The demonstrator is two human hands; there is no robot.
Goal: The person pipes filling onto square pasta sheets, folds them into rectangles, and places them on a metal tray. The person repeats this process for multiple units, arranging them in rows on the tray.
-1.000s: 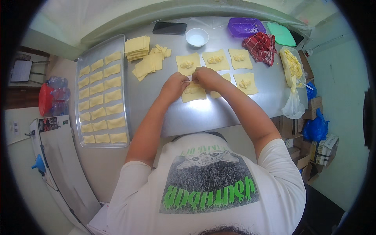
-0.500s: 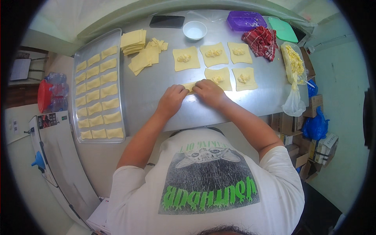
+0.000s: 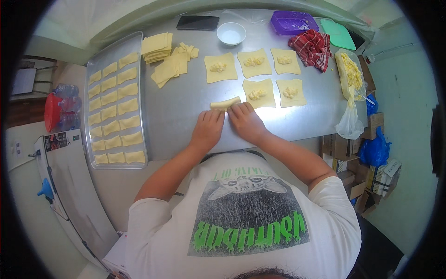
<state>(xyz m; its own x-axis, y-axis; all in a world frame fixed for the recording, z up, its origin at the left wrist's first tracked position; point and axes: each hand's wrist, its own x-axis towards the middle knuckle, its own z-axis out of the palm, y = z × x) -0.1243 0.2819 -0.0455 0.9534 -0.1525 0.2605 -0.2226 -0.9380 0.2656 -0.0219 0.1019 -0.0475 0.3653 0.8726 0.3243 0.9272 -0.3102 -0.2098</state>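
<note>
A pale yellow folded dough roll (image 3: 225, 102) lies on the metal table in front of me. My left hand (image 3: 209, 124) has its fingers bent together and its fingertips on the roll's near edge, towards the left. Close beside it, my right hand (image 3: 246, 121) presses the same edge towards the right end with curled fingers. Both thumbs are mostly hidden. Just beyond lie several flat dough squares, each topped with a crumbly pale filling; the nearest is a filled dough square (image 3: 259, 94) right of the roll.
A tray (image 3: 144, 93) of folded pastries stands at left. Stacked dough sheets (image 3: 157, 45), a phone (image 3: 198, 22), a white bowl (image 3: 231, 34) and a purple container (image 3: 294, 23) line the back. A red checked cloth (image 3: 312, 49) and a filling tub (image 3: 348, 74) sit at right.
Both hands have drawn slightly towards me, uncovering more of the dough roll. My fingertips moved from on top of it to its near edge.
</note>
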